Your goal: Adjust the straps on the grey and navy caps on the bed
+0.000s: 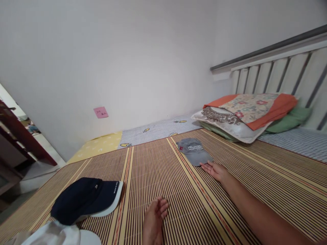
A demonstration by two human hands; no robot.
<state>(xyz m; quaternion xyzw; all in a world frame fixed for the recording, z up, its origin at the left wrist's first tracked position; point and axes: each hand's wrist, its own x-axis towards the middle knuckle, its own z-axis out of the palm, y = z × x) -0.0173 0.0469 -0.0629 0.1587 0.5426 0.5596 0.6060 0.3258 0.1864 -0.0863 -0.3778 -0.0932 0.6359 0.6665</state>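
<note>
A grey cap (192,151) with white lettering and a small red mark lies on the striped mat (153,173), its brim toward me. At the brim's near edge is my right hand (215,170), fingers stretched out and seeming to touch it. My left hand (155,217) is low in the middle over the mat, fingers loosely bent and apart, holding nothing. Left of it lies a dark navy cap (81,199) with a pale underside to its brim. A white cap (58,234) sits in front of the navy one, partly cut off by the lower frame edge.
Stacked pillows (245,115) with an orange floral cover rest against the slatted headboard (278,75) at the right. A white wall (153,61) with a pink note (100,112) runs along the far side. A dark red door (30,139) stands at the left.
</note>
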